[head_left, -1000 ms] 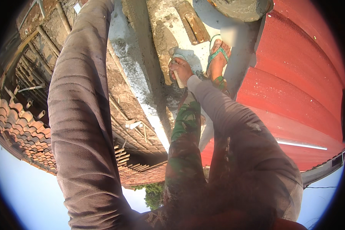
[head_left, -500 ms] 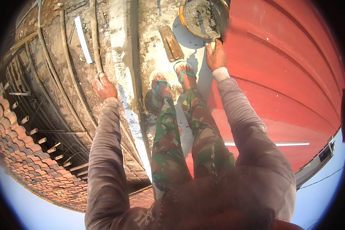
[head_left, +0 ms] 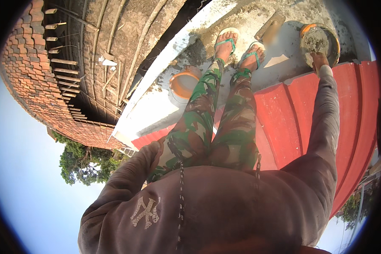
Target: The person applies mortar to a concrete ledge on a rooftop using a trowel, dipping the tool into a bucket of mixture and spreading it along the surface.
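Note:
At the upper right, my right hand [head_left: 319,60] is closed at the near rim of a round bucket [head_left: 337,47] with an orange-edged lip. Grey wet mortar [head_left: 316,41] lies inside it. The hand grips a trowel whose yellow handle showed earlier; fingers and wrist now cover that handle. My left hand [head_left: 158,153] rests low beside my left thigh, mostly behind the sleeve, its fingers hidden. A wooden float [head_left: 270,26] lies on the concrete ledge, between my sandalled feet and the bucket.
An orange bucket [head_left: 184,84] stands left of my legs. Red metal roofing [head_left: 300,114] slopes along the right. Past the pale ledge edge [head_left: 150,91] on the left, there is a drop to a wall with bamboo poles [head_left: 142,40] and a tiled roof [head_left: 34,72].
My view has swung round, so the ledge now slants. The left hand has drawn back from the wall side to my thigh. My right hand stays at the mortar bucket, now further right in view.

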Demonstrator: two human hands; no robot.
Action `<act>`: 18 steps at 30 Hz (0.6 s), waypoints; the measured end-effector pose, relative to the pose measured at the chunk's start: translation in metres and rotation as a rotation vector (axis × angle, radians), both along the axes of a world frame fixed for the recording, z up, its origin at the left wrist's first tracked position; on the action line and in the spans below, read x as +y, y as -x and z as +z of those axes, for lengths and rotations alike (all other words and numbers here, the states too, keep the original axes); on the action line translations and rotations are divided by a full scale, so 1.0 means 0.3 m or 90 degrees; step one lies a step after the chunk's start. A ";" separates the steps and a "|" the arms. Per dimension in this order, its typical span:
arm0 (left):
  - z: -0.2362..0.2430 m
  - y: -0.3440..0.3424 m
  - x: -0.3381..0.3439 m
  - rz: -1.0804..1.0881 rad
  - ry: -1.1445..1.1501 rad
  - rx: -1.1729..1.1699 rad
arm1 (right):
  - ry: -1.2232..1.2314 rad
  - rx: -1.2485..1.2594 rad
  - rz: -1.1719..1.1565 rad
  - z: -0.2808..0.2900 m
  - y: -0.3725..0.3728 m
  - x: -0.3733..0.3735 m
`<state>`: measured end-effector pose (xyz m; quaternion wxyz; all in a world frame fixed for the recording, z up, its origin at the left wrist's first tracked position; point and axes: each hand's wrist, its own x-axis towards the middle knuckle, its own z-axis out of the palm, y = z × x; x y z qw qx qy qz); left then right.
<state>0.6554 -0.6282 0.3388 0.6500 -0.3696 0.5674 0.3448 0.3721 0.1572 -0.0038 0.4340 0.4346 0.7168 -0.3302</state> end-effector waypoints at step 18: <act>-0.731 0.061 0.087 0.359 0.460 -0.079 | -0.353 0.116 0.423 0.185 0.039 -0.064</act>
